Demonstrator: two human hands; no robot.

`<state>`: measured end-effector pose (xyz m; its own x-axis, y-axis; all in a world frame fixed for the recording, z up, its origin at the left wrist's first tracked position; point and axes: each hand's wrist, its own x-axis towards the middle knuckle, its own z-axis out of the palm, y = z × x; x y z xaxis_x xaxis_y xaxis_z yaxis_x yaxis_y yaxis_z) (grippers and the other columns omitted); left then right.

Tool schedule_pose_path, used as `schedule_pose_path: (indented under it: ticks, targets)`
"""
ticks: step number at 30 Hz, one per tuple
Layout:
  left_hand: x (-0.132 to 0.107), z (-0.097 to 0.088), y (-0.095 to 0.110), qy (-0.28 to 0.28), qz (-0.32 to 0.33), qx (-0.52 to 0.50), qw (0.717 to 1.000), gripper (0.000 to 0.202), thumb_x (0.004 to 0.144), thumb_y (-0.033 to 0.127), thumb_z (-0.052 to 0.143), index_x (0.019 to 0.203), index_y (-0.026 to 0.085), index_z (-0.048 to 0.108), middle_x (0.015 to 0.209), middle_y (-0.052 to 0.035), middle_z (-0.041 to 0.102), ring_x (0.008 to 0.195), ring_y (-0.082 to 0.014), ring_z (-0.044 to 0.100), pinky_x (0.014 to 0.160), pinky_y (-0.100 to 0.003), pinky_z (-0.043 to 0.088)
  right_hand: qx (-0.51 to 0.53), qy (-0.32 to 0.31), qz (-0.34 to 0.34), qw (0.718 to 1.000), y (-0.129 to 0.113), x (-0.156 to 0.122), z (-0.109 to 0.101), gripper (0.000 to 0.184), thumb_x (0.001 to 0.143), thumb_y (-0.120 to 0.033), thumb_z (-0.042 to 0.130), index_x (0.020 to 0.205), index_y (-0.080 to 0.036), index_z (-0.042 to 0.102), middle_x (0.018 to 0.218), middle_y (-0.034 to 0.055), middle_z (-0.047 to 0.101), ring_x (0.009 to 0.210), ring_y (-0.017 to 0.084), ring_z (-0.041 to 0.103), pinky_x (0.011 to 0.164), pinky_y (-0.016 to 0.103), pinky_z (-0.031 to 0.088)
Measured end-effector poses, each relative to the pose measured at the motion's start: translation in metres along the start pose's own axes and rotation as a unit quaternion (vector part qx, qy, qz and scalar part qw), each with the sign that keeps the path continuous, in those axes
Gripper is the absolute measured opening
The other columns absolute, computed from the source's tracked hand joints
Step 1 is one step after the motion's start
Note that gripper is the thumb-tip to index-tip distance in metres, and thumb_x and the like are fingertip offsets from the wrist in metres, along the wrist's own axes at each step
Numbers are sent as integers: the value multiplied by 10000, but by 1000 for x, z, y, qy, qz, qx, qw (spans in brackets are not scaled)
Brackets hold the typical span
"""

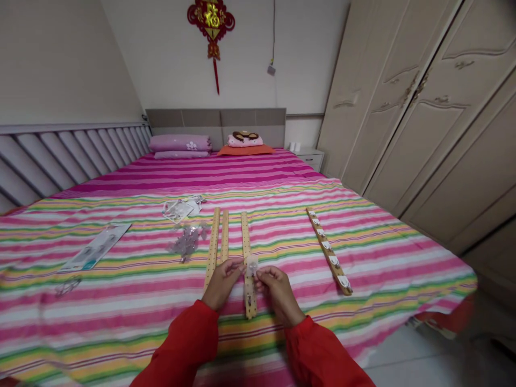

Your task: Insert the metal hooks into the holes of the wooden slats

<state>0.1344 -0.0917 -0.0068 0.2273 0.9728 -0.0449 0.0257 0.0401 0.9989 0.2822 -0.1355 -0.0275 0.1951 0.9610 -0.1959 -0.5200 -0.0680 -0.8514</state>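
A clear square adhesive hook (252, 265) lies over a perforated wooden strip (245, 236) on the bed. My left hand (222, 280) pinches at the hook's left edge, by the strip's side. From the other side, my right hand (277, 289) has thumb and finger closed on its right edge. Nearer to me, a second clear hook (249, 299) sits on the same strip. Two more perforated strips, a longer-looking one (213, 248) and another (224, 236), lie just left, partly behind my left hand.
Left of the strips are a pile of clear hooks (187, 243), opened packaging (183, 208), a flat pack (99, 247) and thin wire rings (68, 286). At right lies a wooden strip with several white hooks (328, 248). A striped sheet (141, 322) covers the bed; wardrobes (439, 123) stand right.
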Motion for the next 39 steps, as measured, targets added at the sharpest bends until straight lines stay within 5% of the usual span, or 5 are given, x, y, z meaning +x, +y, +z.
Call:
schedule_pose_path:
  ticks: [11, 26, 39]
  targets:
    - [6, -5, -27, 36, 41, 129, 990, 351, 659, 376, 615, 895, 121, 658, 845, -88, 707, 795, -206, 650, 792, -357, 499, -29, 38, 52, 997, 23, 17, -4, 125, 520, -223, 678, 514, -138, 585, 440, 0, 598, 366, 85, 481, 369, 200, 382]
    - [8, 4, -31, 7, 33, 98, 995, 292, 669, 290, 610, 909, 137, 675, 882, -84, 719, 840, -198, 666, 821, -346, 516, -89, 78, 41, 992, 28, 16, 2, 251, 581, -285, 596, 390, -196, 461, 244, -86, 326, 257, 42, 211, 324, 201, 106]
    - [12, 6, -26, 19, 38, 179, 983, 252, 684, 185, 571, 885, 151, 719, 932, -92, 723, 867, -211, 665, 828, -350, 513, -112, 124, -2, 986, 32, 18, 8, 236, 534, -242, 595, 351, -214, 449, 296, -70, 369, 344, 77, 278, 378, 241, 189]
